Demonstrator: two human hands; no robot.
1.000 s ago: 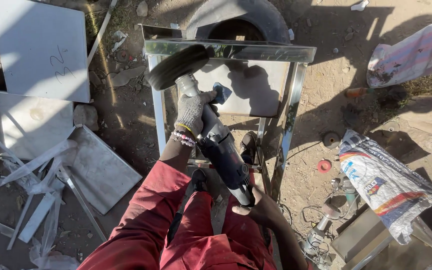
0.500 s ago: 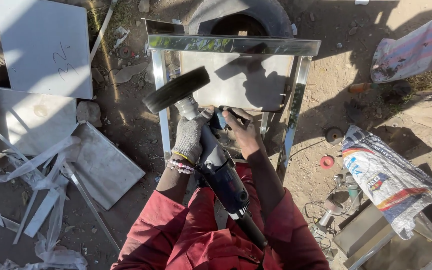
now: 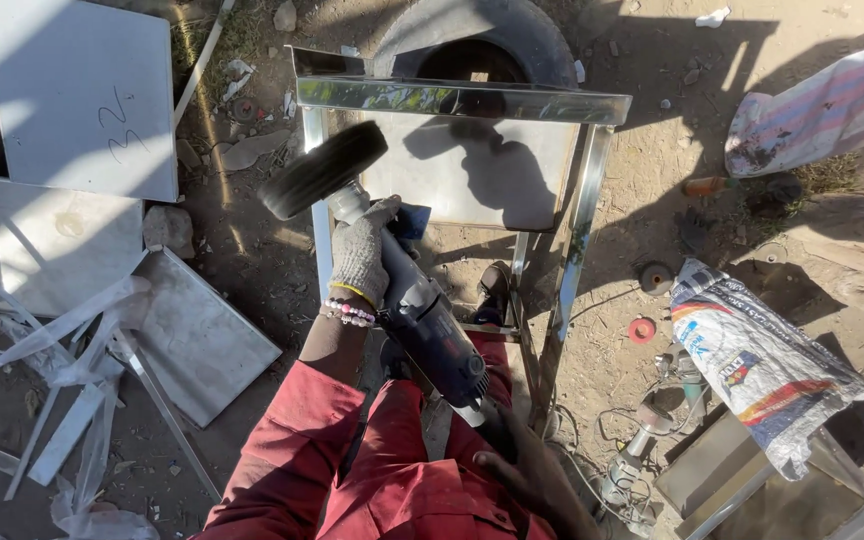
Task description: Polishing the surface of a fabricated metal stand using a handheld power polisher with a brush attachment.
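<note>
At the far left, pale metal sheets (image 3: 72,100) lie flat on the dirt, with loose strips of clear plastic film (image 3: 62,340) trailing over the lower ones. Next comes the left hand (image 3: 360,255), in a grey knitted glove with bead bracelets at the wrist, its fingers closed around the front of the polishing tool (image 3: 407,300). The tool's dark wheel (image 3: 322,170) stands tilted just at the left upright of the shiny steel frame (image 3: 457,100) (whether the wheel touches the metal cannot be told). Behind the frame a black tyre (image 3: 507,35) lies on the ground, and the person's shadow falls across the panel inside the frame. Lower and to the right, the bare right hand (image 3: 527,470) is wrapped around the rear end of the tool, above the red trousers. Right of the frame lie small round discs (image 3: 642,328), tangled cable, and a printed woven sack (image 3: 757,365) draped over a metal box.
</note>
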